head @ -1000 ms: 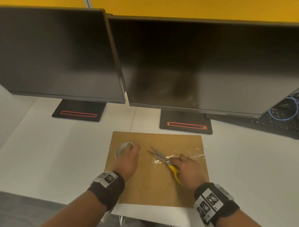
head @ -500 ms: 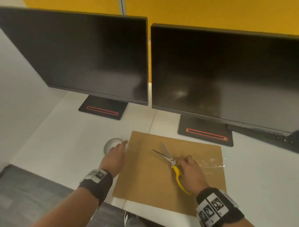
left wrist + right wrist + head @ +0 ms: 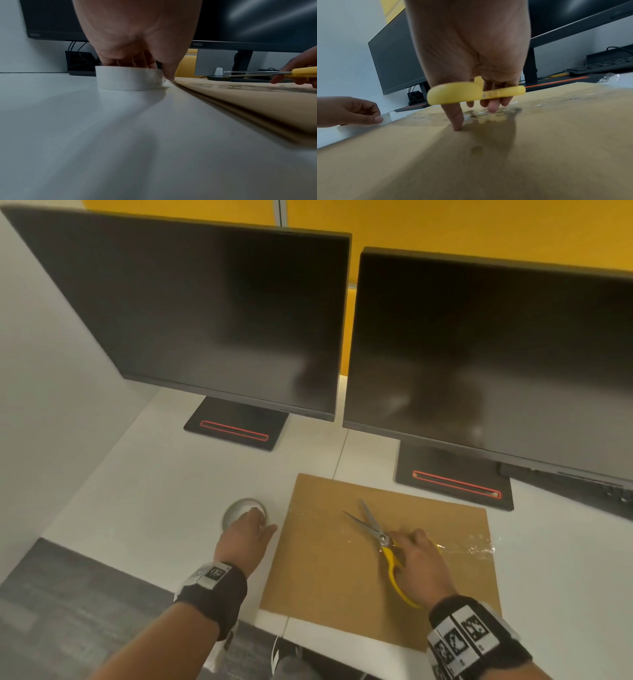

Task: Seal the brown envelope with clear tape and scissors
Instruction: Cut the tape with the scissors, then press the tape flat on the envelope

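The brown envelope [image 3: 329, 577] lies flat on the white desk, with a crinkled strip of clear tape [image 3: 472, 547] stuck across its far half. Just left of the envelope, my left hand [image 3: 262, 520] grips the clear tape roll [image 3: 239, 508], which rests on the desk; its fingers lie over the top and its thumb on the side of the tape roll [image 3: 128, 79]. My right hand [image 3: 407, 542] holds the yellow-handled scissors [image 3: 368, 522] over the envelope, blades apart and pointing far left. In the right wrist view its thumb tip touches the envelope [image 3: 539, 142] below the scissors' handle [image 3: 462, 94].
Two dark monitors [image 3: 222, 313] [image 3: 496, 364] stand at the back on black bases [image 3: 236, 431] [image 3: 455, 482]. A black keyboard [image 3: 599, 67] lies at the far right. A white wall [image 3: 41, 405] bounds the left. The desk's front edge [image 3: 137, 573] runs under my forearms.
My left hand has carried the tape roll off the envelope onto the desk to its left. The scissor blades have spread wider; my right hand has stayed on the envelope.
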